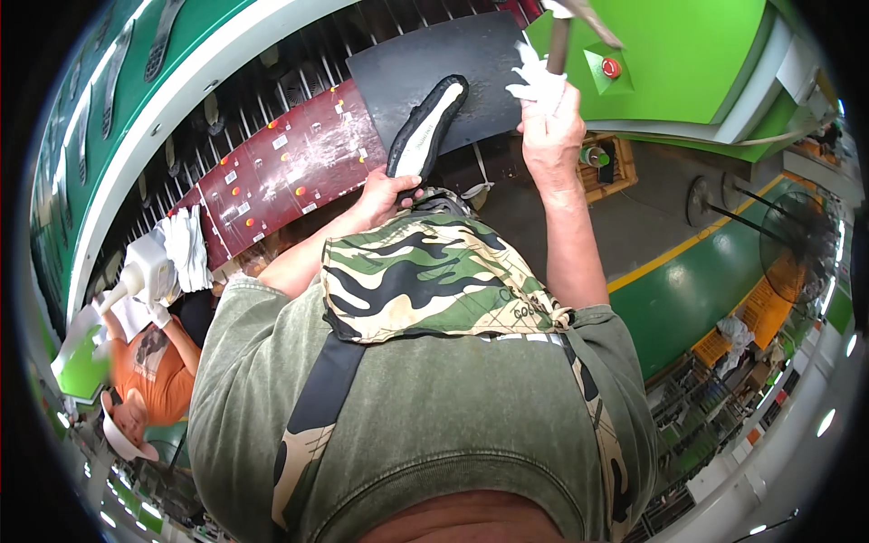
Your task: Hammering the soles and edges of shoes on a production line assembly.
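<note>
A black shoe with a pale, whitish underside lies bottom-up, its far end on a dark flat board. My left hand grips its near end, thumb on the pale underside. To the right, my right hand is raised, closed round the wooden handle of a hammer. White cloth is wrapped at the grip, just above my fingers. The hammer's head is partly cut off by the upper edge of the picture, apart from the shoe.
A dark red board with orange dots runs left over rollers. At upper right stands a green machine housing with a red button. A co-worker in orange is at far left, beside white cloths. A fan stands right.
</note>
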`<state>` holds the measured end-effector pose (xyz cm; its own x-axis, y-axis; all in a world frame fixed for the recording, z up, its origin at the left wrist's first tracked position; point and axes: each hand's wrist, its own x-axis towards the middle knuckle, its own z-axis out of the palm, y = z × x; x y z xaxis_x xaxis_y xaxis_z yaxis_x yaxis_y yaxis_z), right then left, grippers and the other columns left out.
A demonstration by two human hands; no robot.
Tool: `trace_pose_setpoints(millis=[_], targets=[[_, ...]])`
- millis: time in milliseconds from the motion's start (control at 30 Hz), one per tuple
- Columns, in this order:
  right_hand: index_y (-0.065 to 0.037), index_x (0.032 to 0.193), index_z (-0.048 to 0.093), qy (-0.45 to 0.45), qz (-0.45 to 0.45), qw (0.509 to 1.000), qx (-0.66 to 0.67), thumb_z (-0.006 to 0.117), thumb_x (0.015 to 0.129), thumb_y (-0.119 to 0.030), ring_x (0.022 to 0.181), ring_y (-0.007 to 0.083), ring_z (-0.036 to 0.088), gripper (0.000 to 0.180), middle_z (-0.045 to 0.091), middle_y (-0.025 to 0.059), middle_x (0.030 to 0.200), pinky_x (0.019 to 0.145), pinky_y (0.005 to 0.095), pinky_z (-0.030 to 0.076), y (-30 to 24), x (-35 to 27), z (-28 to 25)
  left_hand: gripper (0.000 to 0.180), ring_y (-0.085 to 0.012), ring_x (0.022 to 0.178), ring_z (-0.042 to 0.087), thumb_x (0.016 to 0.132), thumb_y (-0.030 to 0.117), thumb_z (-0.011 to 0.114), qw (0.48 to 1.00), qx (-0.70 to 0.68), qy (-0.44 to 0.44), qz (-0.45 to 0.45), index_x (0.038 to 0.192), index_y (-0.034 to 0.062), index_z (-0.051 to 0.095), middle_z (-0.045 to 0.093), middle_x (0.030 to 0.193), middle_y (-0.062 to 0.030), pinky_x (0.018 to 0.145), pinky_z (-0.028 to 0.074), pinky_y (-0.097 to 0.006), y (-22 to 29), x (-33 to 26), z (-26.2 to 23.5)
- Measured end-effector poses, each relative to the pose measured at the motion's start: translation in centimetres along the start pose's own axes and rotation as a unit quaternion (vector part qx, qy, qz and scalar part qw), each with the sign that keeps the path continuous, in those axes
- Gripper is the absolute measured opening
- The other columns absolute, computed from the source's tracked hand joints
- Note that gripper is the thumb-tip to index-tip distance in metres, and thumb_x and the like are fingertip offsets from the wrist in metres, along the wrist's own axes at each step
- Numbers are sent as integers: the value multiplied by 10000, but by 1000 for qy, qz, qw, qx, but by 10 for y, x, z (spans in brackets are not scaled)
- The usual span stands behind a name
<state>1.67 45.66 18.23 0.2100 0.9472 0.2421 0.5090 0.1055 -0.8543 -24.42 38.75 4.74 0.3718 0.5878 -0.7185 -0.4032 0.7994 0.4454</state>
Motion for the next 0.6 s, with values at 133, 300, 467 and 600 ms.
trace_pose_setpoints(millis=[133,300,467,600], targets=[[17,1153,467,33,48,998,-20,640,883,-111,880,453,687,345,675,265,930,774,482,549,79,-57,39,262,-167,684,649,859,-14,707,999,42,2,5,1084,1,573,651,864,-88,463,440,-241,-1,4,8],[-20,1092,531,-168,94,950,-244,654,892,-216,860,481,671,306,685,276,927,734,537,532,57,-39,19,255,-158,674,633,867,-12,693,997,71,36,-7,1093,0,575,652,867,-83,461,434,-237,2,4,14],[36,1120,483,58,-15,998,28,636,910,-60,630,240,675,277,661,112,771,605,343,549,-21,-4,3,234,-145,674,633,874,-19,680,999,47,11,1,1082,6,577,649,852,-79,462,439,-233,5,0,10],[9,1095,465,-154,137,928,-309,627,910,-168,761,420,696,303,690,233,849,692,497,556,79,-60,34,221,-144,667,631,881,-16,674,998,56,-17,-2,1079,10,578,646,836,-73,459,440,-234,6,6,12]])
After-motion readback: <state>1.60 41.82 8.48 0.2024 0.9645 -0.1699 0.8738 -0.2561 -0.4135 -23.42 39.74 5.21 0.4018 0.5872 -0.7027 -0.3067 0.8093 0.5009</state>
